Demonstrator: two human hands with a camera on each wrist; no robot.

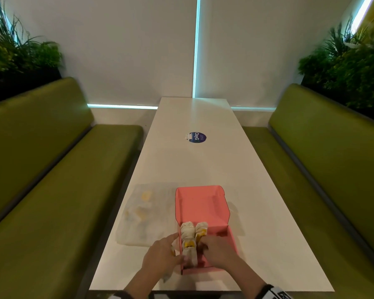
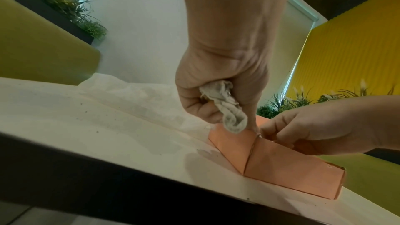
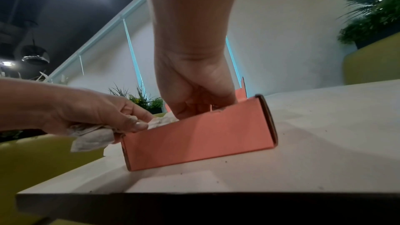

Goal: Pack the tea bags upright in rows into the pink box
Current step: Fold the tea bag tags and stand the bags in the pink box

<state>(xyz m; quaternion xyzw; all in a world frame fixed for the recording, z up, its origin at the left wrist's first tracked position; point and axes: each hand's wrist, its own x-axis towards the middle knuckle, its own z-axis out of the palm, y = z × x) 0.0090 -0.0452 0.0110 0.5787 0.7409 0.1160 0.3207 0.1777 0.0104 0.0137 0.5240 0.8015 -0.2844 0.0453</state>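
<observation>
The pink box (image 1: 203, 212) lies open near the table's front edge, its lid flat behind it. Several tea bags (image 1: 190, 233) stand in two rows along its left side, some with yellow tags. My left hand (image 1: 162, 253) is at the box's left wall and grips crumpled tea bags (image 2: 227, 109) in its palm, also visible in the right wrist view as tea bags (image 3: 93, 138). My right hand (image 1: 216, 249) reaches into the box (image 3: 199, 136) with fingers (image 3: 194, 103) curled down on a tea bag of the right row; the wall hides the fingertips.
A clear plastic bag (image 1: 138, 212) with more tea bags lies left of the box on the white table (image 1: 203, 165). A round blue sticker (image 1: 197, 137) sits mid-table. Green benches (image 1: 52, 180) flank both sides, with planters behind them.
</observation>
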